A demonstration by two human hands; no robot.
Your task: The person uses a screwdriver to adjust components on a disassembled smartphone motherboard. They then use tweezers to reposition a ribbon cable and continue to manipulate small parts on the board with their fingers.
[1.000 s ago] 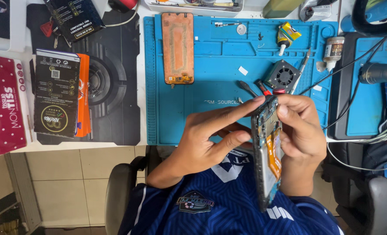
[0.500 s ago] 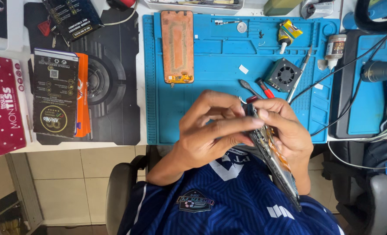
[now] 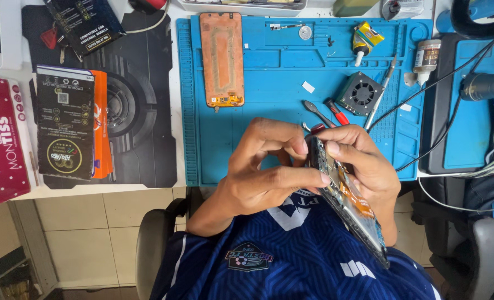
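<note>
You are holding an opened phone body (image 3: 347, 205) edge-on just above your lap, in the lower right of the frame, and it is slanting from the upper middle down toward the lower right corner over your blue jersey (image 3: 291, 261). Your right hand (image 3: 363, 166) is gripping it from the right side, thumb pressing near its top end and fingers wrapping behind it, so the exposed boards and orange parts are facing toward your left hand. Your left hand (image 3: 263, 172) is sitting just left of the phone, fingers curling in, with the fingertips touching its upper end; whether they are pinching some small part there is too fine to tell. Beyond your hands, in the middle of the frame, a blue work mat (image 3: 258, 139) is covering the bench. A red-handled tool (image 3: 336, 111) and a dark pry tool (image 3: 316, 113) are lying on it just above your knuckles, with a small square fan (image 3: 360, 93) just beside them to the right. Further up, left of centre, a detached orange-backed screen panel (image 3: 222, 58) is lying flat on the mat. A small yellow-capped bottle (image 3: 365, 39) is resting near the mat's top edge. At the far left, a dark packet with an orange edge (image 3: 69, 130) is lying on a black mat (image 3: 141, 100), and a red tissue pack (image 3: 2, 144) is sitting at the left border.
</note>
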